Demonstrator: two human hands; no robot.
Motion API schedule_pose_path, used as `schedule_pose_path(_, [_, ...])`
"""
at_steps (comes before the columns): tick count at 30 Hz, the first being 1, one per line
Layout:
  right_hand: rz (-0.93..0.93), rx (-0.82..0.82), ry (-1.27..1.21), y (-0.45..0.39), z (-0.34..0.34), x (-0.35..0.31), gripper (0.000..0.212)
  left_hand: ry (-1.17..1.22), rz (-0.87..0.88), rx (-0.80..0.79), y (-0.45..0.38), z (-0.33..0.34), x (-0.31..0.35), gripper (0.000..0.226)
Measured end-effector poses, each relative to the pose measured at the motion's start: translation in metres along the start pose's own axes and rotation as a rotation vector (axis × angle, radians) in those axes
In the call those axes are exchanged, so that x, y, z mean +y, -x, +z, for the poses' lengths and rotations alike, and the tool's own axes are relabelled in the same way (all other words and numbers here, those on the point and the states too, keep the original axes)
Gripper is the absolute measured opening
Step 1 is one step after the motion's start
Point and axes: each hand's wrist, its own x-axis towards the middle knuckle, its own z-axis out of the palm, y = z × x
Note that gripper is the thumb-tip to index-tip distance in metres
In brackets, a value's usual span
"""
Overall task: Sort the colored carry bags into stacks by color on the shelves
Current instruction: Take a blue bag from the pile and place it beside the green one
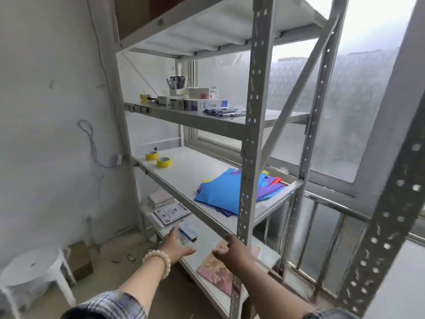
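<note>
Sheet (171, 214) with printed code, text illegible

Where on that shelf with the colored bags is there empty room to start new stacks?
The middle shelf is bare between the tape rolls at its left end and the bag pile at its right. The right end is crowded, with an upright post in front.

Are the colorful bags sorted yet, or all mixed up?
Mixed up. The flat blue, purple, yellow and red carry bags lie in one messy pile on the white metal shelf.
</note>
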Motion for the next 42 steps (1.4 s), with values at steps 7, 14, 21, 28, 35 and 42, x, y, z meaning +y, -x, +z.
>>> schedule_pose_path(7, [-0.003, 0.002, -0.036, -0.124, 0.035, -0.043, 0.072, 0.020, -0.034, 0.046, -0.114, -0.054, -0.017, 0.100])
schedule_pose_path(14, [0.141, 0.184, -0.102, -0.211, 0.038, -0.055, 0.067, -0.031, -0.068, -0.049, -0.212, -0.068, -0.022, 0.101])
schedule_pose_path(21, [0.358, 0.397, -0.085, -0.281, 0.029, -0.055, 0.065, -0.135, 0.018, -0.219, -0.336, -0.059, 0.010, 0.099])
schedule_pose_path(28, [0.645, 0.532, -0.059, -0.297, 0.015, -0.037, 0.062, -0.167, 0.082, -0.426, -0.417, -0.016, 0.032, 0.094])
schedule_pose_path(35, [0.814, 0.561, -0.039, -0.308, 0.004, -0.005, 0.067, -0.220, -0.042, -0.319, -0.442, 0.029, 0.036, 0.078])
schedule_pose_path(42, [0.885, 0.521, -0.033, -0.343, 0.007, 0.003, 0.062, -0.260, -0.147, -0.281, -0.460, 0.031, 0.047, 0.089])
